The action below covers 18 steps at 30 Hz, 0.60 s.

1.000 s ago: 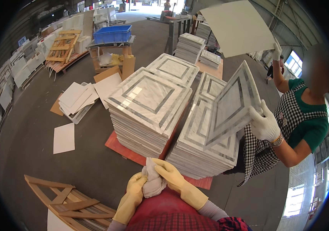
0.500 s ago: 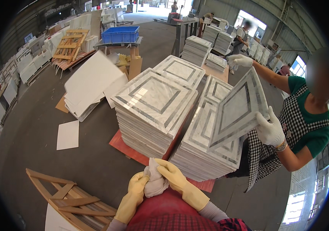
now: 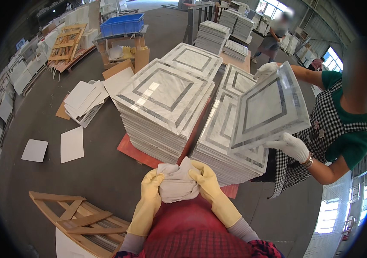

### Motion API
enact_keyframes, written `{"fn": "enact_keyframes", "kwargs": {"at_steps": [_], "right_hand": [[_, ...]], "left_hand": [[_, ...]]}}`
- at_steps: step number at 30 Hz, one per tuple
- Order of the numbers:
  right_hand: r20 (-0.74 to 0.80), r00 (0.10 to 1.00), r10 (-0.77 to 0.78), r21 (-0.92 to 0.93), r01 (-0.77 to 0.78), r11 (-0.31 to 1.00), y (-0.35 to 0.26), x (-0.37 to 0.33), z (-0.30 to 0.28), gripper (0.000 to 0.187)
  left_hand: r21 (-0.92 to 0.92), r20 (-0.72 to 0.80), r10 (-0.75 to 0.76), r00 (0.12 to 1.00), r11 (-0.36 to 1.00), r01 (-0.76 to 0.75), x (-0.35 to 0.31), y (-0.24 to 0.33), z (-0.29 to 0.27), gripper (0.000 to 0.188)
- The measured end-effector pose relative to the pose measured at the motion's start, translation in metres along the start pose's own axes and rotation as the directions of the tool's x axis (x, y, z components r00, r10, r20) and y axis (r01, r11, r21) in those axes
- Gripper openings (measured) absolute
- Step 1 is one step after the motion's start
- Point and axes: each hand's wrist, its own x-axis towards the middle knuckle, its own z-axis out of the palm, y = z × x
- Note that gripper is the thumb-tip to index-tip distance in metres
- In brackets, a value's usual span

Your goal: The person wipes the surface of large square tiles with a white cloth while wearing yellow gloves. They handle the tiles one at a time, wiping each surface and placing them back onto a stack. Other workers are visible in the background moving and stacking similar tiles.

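Yellow rubber gloves cover both my hands, in front of my red apron. My left hand pinches one side of a greyish-white cloth, and my right hand grips the other side, so the bunched cloth spans between them. Just beyond stands a tall stack of marble tiles with dark inlaid frames. At right, a co-worker in white gloves tilts up one framed tile, a hand at its upper edge and a hand under its lower edge, above a second tile stack.
A red pallet lies under the near stack. Wooden framing rests at lower left. White sheets and a white crate are on the floor at left. A blue bin sits on a stand behind. Another person stands at the back.
My hands have moved apart, and the cloth between them is spread wider. The co-worker's tile has turned more toward me. A sheet blurred above the pile at left is gone from there; another lies farther left.
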Motion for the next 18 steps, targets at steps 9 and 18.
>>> {"fn": "enact_keyframes", "kwargs": {"at_steps": [9, 18], "right_hand": [[-0.259, 0.953, -0.154, -0.045, 0.148, 0.988, -0.044, -0.012, -0.022, 0.045], [-0.442, 0.866, -0.234, -0.195, 0.161, 0.967, -0.056, 0.008, -0.073, 0.046]], "left_hand": [[0.038, 0.137, -0.031, 0.990, 0.999, 0.026, 0.034, -0.014, 0.048, 0.028], [0.241, 0.252, -0.050, 0.966, 0.971, -0.012, 0.081, -0.014, 0.103, 0.028]]}}
